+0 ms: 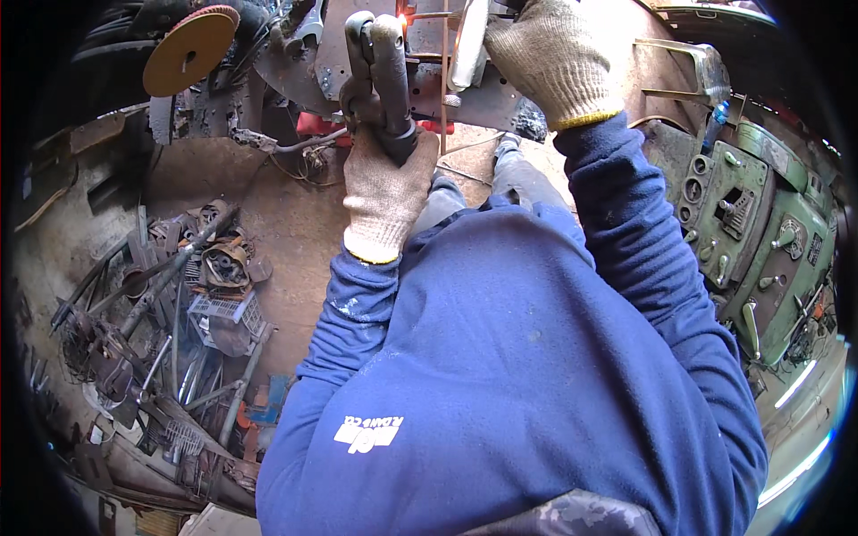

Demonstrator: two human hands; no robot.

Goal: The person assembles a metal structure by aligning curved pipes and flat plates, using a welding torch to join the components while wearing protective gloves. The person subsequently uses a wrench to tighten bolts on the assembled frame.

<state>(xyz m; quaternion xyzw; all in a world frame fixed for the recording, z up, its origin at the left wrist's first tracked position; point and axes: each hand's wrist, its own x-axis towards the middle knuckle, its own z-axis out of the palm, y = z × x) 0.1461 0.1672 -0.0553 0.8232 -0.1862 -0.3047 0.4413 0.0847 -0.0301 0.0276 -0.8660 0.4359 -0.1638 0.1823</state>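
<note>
**Gloved hands at a welding spot on a steel bench**

The left hand (386, 179), in a knit glove, is wrapped tight round the grip of a dark electrode holder (380, 71). The holder rises from the fist toward 12 o'clock, its head reaching a bright orange glow (404, 18) at the top edge. The right hand (554, 58), gloved too, sits at 1 o'clock from the left, well apart from it; its fingers are curled on a pale, flat piece (469, 45) that stands on edge just beside the glow, at its 3 o'clock. A thin rod (444, 62) runs upright between holder and pale piece.

All of this is on a rusty steel bench (500, 98) crossing the top of the view. On it, at 10 o'clock from the left hand, lies an orange disc (189, 52). Blue sleeves (626, 232) and a blue top fill the lower middle.

Below the bench is a bare dirt floor (295, 232). At 8 o'clock lies a heap of scrap metal (179, 322): bars, brackets and a wire basket. At 3 o'clock stands a green machine (760, 241) with levers and dials.
</note>
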